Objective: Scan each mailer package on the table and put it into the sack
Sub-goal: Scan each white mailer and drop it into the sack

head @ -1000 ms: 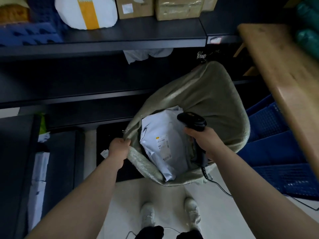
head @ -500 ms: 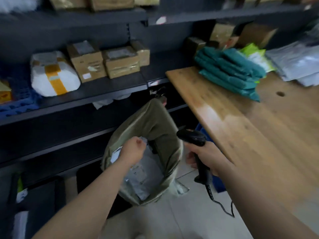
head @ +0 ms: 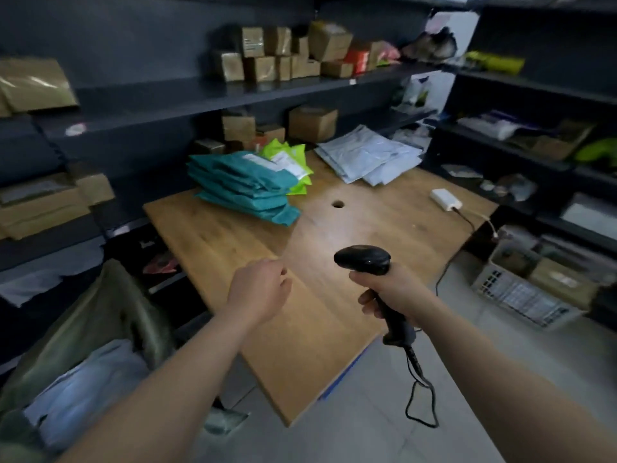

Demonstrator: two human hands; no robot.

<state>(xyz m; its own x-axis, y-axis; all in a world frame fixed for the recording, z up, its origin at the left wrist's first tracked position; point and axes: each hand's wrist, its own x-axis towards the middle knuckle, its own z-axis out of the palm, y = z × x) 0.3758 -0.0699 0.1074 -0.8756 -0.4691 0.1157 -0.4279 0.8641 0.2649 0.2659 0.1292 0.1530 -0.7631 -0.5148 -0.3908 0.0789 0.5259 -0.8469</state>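
The teal mailers (head: 243, 187) lie flat in a stack on the far left part of the wooden table (head: 233, 248), well beyond the left hand, long sides running left to right; lime-green mailers (head: 290, 162) lie just behind the stack and partly under it, and a loose pile of grey-white mailers (head: 367, 155) spreads farther off, beyond the right hand. The left hand (head: 258, 289) hangs above the table near its front, fingers loosely curled, holding nothing, touching nothing; the right hand (head: 389, 290) is clenched round the handle of a black scanner (head: 364, 259), head pointing away towards the mailers, cable (head: 420, 392) dangling below. Left of the left forearm stands the olive sack (head: 110, 315), mouth open, with a pale mailer (head: 86, 389) inside.
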